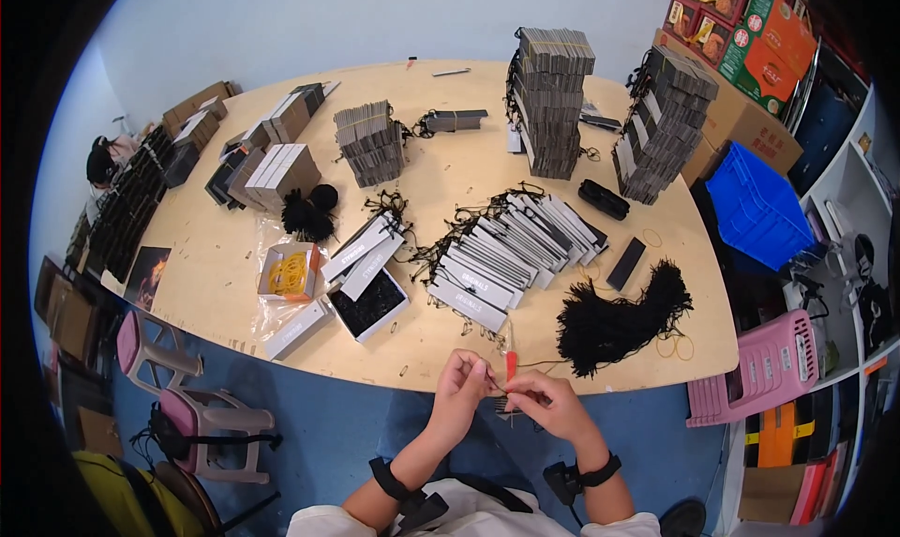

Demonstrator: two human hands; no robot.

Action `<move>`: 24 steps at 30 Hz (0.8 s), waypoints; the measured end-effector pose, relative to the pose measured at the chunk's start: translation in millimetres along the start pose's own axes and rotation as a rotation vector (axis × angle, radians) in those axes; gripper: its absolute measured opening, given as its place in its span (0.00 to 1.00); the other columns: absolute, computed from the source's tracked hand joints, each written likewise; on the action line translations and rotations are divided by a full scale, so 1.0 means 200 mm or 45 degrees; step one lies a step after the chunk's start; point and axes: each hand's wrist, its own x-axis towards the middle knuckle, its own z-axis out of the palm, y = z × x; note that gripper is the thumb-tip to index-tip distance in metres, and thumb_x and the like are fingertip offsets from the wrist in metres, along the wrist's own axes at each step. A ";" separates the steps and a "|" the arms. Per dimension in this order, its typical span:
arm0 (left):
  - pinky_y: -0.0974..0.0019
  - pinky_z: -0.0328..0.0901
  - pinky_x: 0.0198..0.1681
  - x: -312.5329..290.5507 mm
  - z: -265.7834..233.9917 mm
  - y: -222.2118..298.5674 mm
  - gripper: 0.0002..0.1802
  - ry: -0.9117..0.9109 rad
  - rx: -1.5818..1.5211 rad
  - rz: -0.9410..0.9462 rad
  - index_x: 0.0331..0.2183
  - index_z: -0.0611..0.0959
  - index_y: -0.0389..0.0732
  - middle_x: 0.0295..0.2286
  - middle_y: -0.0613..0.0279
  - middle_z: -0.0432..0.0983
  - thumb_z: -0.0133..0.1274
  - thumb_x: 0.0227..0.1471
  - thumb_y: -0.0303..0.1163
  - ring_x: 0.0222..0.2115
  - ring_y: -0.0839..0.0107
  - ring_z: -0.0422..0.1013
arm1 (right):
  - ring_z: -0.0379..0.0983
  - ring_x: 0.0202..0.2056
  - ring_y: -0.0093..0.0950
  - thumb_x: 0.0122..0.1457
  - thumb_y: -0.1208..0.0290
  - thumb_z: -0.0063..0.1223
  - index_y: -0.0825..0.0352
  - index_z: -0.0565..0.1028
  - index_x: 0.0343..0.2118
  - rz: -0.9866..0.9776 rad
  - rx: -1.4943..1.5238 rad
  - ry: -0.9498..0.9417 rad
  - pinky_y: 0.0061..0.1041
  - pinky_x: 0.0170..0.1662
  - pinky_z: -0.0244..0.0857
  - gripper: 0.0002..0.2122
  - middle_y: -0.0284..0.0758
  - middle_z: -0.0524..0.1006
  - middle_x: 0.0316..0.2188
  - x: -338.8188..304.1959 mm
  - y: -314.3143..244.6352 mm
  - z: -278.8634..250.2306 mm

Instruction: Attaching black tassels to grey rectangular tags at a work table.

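Observation:
Close to the table's front edge, my left hand (462, 393) and my right hand (550, 407) face each other with fingertips pinched. A thin dark cord (498, 387) runs between them. Just beyond my fingers lies a slim red-handled tool (511, 364), its kind not clear. Something thin and striped shows below my fingers, partly hidden. To the right, a thick bundle of black cords (621, 317) rests on the table. Ahead, a fanned row of grey-white tags (511, 256) with black strings lies overlapping.
Left are a box of black bits (398, 313), an orange box of yellow rubber bands (292, 272) and a black pompom-like bundle (309, 211). Tall banded stacks of tags (553, 105) stand behind. A blue crate (757, 205), pink basket (797, 349) and stools (178, 415) flank the table (450, 185).

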 end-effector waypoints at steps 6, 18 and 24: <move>0.76 0.62 0.36 0.01 0.01 0.06 0.02 0.037 -0.308 -0.098 0.37 0.70 0.44 0.31 0.66 0.71 0.45 0.63 0.30 0.30 0.79 0.66 | 0.77 0.29 0.17 0.59 0.78 0.53 0.69 0.77 0.41 -0.135 -0.004 -0.004 0.15 0.33 0.68 0.07 0.33 0.80 0.28 -0.02 0.04 -0.03; 0.77 0.61 0.34 0.03 -0.14 0.18 0.03 0.140 -0.219 0.013 0.33 0.72 0.44 0.27 0.68 0.70 0.48 0.62 0.29 0.28 0.80 0.65 | 0.69 0.13 0.23 0.50 0.84 0.54 0.74 0.80 0.33 -0.596 1.146 -0.166 0.18 0.12 0.52 0.08 0.44 0.80 0.21 -0.29 0.11 -0.39; 0.77 0.61 0.33 0.04 -0.12 0.14 0.04 0.164 -0.116 0.046 0.34 0.73 0.41 0.27 0.69 0.72 0.48 0.61 0.29 0.27 0.82 0.66 | 0.57 0.10 0.20 0.60 0.76 0.52 0.67 0.72 0.32 -0.864 1.117 0.285 0.15 0.14 0.53 0.02 0.32 0.66 0.17 -0.29 0.03 -0.42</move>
